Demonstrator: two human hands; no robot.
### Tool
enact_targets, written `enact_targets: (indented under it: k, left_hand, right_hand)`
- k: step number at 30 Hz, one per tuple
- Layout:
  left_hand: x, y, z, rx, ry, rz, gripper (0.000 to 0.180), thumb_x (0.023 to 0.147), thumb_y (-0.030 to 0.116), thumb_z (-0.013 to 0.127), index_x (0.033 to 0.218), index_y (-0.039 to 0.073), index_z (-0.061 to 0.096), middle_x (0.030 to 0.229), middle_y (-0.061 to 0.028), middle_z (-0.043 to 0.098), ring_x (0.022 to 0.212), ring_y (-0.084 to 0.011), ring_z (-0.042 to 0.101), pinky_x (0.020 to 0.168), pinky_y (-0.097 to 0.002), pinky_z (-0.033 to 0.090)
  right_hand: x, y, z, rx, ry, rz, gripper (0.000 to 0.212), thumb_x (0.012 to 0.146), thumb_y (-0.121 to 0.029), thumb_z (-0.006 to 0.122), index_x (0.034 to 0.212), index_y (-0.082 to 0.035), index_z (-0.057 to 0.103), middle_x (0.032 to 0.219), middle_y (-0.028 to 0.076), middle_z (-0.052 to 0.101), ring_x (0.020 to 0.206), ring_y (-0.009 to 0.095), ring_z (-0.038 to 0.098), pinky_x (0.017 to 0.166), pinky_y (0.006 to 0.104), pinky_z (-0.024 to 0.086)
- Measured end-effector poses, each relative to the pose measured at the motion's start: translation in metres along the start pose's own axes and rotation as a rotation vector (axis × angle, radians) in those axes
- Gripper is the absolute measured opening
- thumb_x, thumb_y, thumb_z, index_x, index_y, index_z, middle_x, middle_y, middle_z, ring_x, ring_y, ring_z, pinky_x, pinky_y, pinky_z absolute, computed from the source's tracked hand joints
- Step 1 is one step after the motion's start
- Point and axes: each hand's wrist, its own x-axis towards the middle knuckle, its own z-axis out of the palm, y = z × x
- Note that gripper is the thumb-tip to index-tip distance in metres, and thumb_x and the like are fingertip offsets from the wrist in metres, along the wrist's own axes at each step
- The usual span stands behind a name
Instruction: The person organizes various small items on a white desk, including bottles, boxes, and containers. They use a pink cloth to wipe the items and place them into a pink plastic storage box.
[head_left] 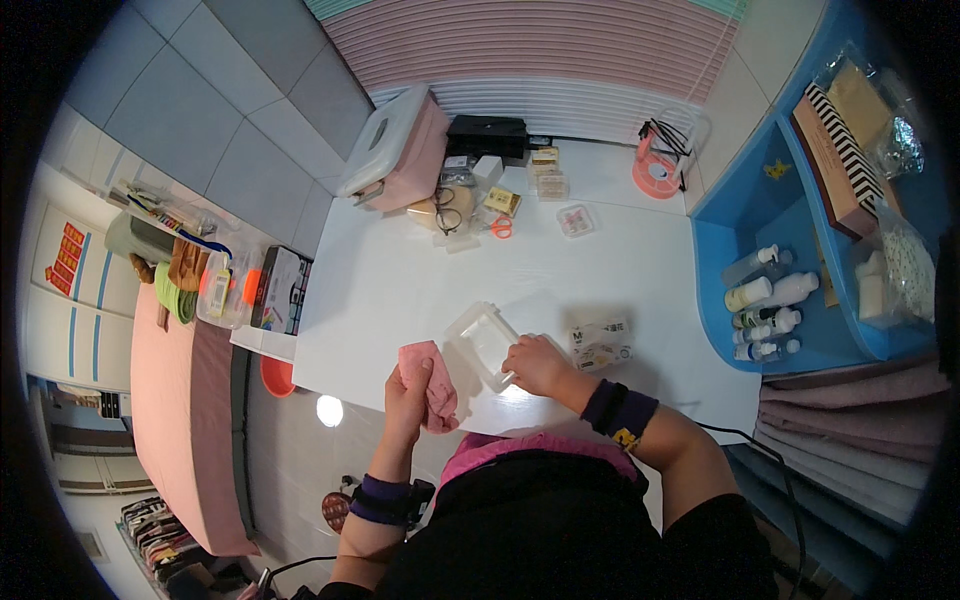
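My left hand (404, 400) is closed around a folded pink cloth (430, 385), held up at the table's front edge. Just right of it, a shallow white translucent plastic box (482, 345) lies on the white table. My right hand (540, 367) grips this box by its right rim, with the fingertips curled over the edge. A white soft packet with printing (601, 343) lies on the table to the right of that hand. Both wrists wear dark bands.
At the back stand a pink storage box with a clear lid (402, 150), small boxes, orange-handled scissors (501, 228), glasses (447, 212) and a pink lamp base (656, 175). Blue shelves with bottles (765, 290) border the right. A black cable (770, 455) hangs near my right arm.
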Motion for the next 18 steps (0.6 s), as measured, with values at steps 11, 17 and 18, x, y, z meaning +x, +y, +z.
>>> enact_targets:
  k: [11,17,18]
  left_hand:
    - [0.002,0.023,0.022,-0.015,-0.106,-0.053,0.032,0.097,0.029,0.056,0.109,-0.001,0.057,0.094,-0.005,0.063,0.085,-0.0133,0.06,0.075,-0.0283,0.05]
    - [0.012,0.035,0.04,-0.2,-0.206,-0.121,0.026,0.097,0.021,0.055,0.113,0.0,0.057,0.102,-0.0062,0.064,0.092,-0.0143,0.062,0.081,-0.0291,0.051]
    - [0.013,0.041,0.048,-0.24,-0.205,-0.132,0.026,0.097,0.021,0.055,0.113,0.0,0.057,0.103,-0.0064,0.064,0.093,-0.0144,0.062,0.081,-0.0293,0.051]
  right_hand:
    - [0.01,0.084,-0.028,0.364,0.351,0.119,0.028,0.074,-0.016,0.072,0.102,-0.015,0.069,0.103,0.004,0.062,0.101,0.027,0.057,0.089,0.0398,0.048]
    - [0.033,0.158,-0.04,0.308,0.561,0.393,0.046,0.071,-0.014,0.074,0.115,-0.014,0.063,0.11,0.008,0.06,0.105,0.031,0.055,0.092,0.0414,0.047]
    - [0.04,0.168,-0.043,0.279,0.574,0.441,0.049,0.07,-0.013,0.074,0.118,-0.014,0.062,0.114,0.009,0.059,0.108,0.032,0.054,0.094,0.0415,0.047]
